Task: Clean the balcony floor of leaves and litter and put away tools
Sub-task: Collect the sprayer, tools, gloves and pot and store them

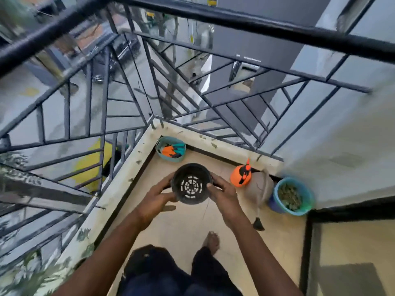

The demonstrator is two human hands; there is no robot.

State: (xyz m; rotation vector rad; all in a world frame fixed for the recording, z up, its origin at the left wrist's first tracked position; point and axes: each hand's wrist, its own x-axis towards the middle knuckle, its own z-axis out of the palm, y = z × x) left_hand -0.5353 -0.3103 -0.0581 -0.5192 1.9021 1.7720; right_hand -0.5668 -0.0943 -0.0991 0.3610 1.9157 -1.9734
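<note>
Two hands | left hand (157, 194) and right hand (222, 193) grip black pot (191, 184)

No text, label or number is legible anywhere

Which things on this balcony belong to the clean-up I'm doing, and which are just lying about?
Job in hand, likely: black slotted plastic pot, gripped by left hand and right hand; blue round bucket of leaf litter; teal tub of orange-and-teal items.
Lying about: orange spray bottle; grey long-spouted watering can.
</note>
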